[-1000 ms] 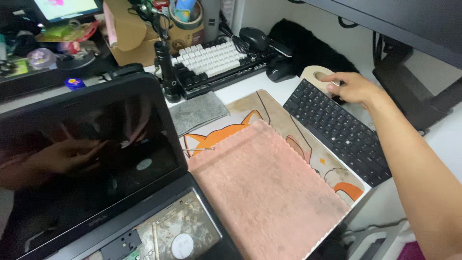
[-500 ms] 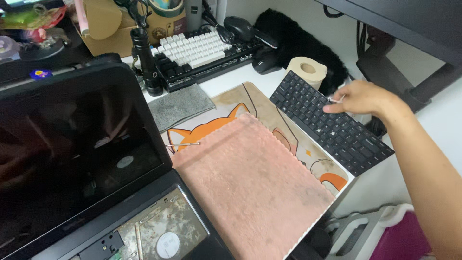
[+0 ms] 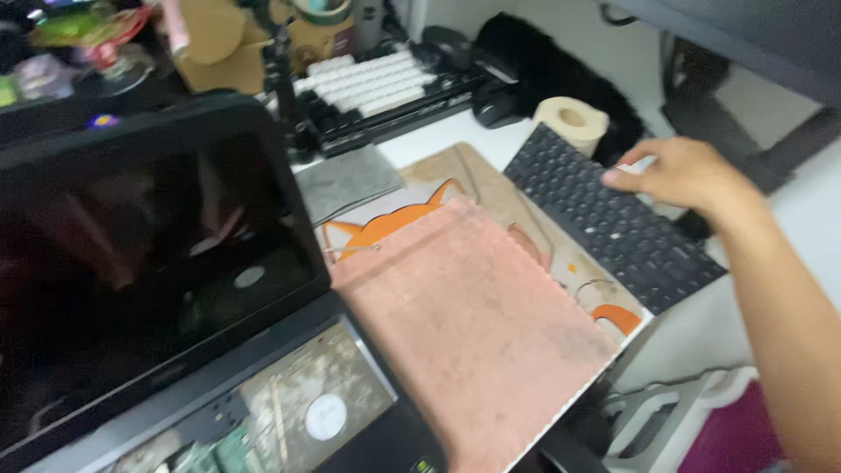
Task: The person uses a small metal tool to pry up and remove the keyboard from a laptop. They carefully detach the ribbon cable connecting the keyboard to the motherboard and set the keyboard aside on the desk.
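Observation:
My right hand (image 3: 679, 175) reaches in from the right and lies over the far right edge of a flat black keyboard (image 3: 613, 223). Its fingers point left and are close together; blur hides whether they grip the keyboard. A roll of tissue paper (image 3: 571, 123) stands just beyond the keyboard's top end, left of the hand. The keyboard rests slantwise on a desk mat with an orange cat print (image 3: 385, 229). A pink cloth (image 3: 473, 324) covers the mat's middle. My left hand is out of view.
A dark laptop screen (image 3: 149, 263) fills the left, with its opened base (image 3: 307, 412) showing inner parts below. Behind are a grey cloth (image 3: 346, 180), a white-keyed keyboard (image 3: 368, 83), a black mouse (image 3: 495, 105), a black furry object (image 3: 543, 61) and a monitor foot (image 3: 701, 105).
My right hand left the tissue roll and came toward me along the black keyboard's right side. The view has shifted and grown blurry.

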